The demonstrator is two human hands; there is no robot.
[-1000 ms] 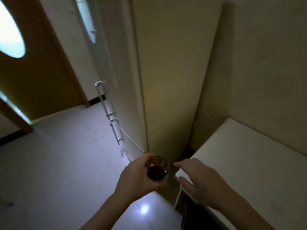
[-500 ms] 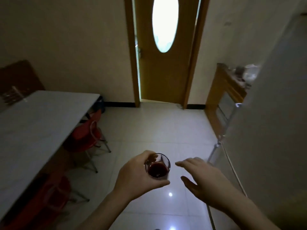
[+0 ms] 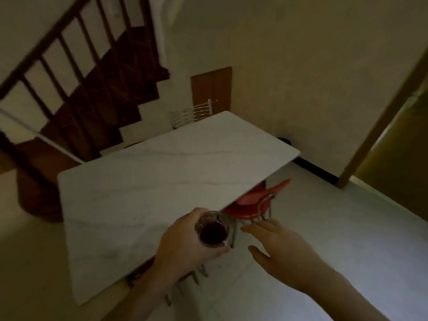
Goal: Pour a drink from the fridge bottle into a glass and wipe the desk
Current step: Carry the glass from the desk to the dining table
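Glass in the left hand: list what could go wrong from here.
1. The glass holds dark drink and is carried over the table edge by the left hand alone; a jolt could spill it on the white top or floor.
2. The red chair juts out from under the table near the path; bumping it might upset the glass.
3. The right hand is open and empty, giving no support.

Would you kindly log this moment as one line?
left hand: holds glass of dark drink | right hand: open, empty | white table: ahead

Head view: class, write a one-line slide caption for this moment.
Left hand carries a glass of dark red drink over the white table's edge; right hand open beside it.
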